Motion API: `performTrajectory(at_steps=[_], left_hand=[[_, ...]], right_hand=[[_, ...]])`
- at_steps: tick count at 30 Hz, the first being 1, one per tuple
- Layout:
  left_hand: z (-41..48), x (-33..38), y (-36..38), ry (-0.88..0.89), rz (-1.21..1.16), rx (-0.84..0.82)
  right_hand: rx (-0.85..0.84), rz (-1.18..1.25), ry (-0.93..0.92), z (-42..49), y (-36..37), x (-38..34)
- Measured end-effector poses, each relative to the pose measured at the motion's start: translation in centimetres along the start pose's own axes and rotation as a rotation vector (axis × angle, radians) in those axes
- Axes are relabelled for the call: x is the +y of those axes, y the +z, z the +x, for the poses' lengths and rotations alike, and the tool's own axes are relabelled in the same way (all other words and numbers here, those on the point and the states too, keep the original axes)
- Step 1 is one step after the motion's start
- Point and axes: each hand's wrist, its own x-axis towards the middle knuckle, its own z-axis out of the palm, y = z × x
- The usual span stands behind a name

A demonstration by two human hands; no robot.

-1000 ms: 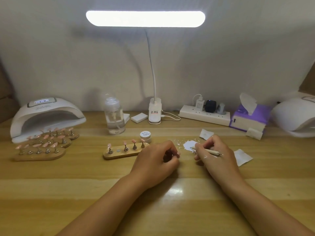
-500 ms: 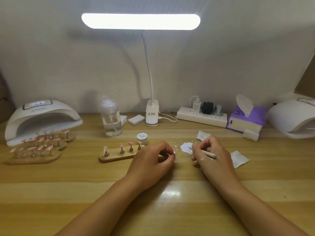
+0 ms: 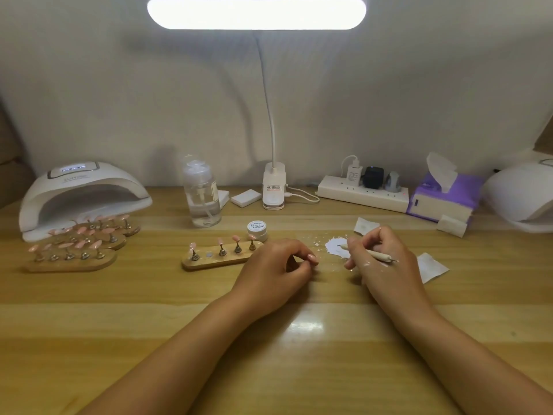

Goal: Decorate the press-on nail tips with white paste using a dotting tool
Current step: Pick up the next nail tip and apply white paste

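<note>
Gripping the dotting tool (image 3: 377, 254), my right hand (image 3: 386, 269) rests its tip on white paste (image 3: 334, 248); at nine o'clock, left hand (image 3: 273, 269) fingers (image 3: 299, 252) pinch a pink nail tip (image 3: 313, 258).

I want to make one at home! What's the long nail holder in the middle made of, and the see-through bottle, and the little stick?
Nail holder: wood, judging by its tan grain and soft sheen.
Bottle: clear, probably plastic; you can see the liquid and pump tube inside.
Dotting tool in the right hand: pale matte shaft, wood or plastic; its thin dark tip looks like metal.
</note>
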Motion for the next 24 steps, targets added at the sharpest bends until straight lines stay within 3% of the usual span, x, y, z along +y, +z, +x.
performTrajectory(at_steps=[13,19,24], left_hand=[[-0.03,0.23,0.04,-0.044,0.085,-0.065],[0.06,-0.12,0.04,-0.034,0.052,-0.008],[0.09,-0.14,0.10,-0.037,0.050,-0.007]], right_hand=[[-0.008,0.106,-0.138,-0.61,-0.06,-0.36],[-0.015,0.353,0.095,-0.72,0.68,-0.37],[-0.061,0.361,0.087,-0.71,0.93,-0.28]])
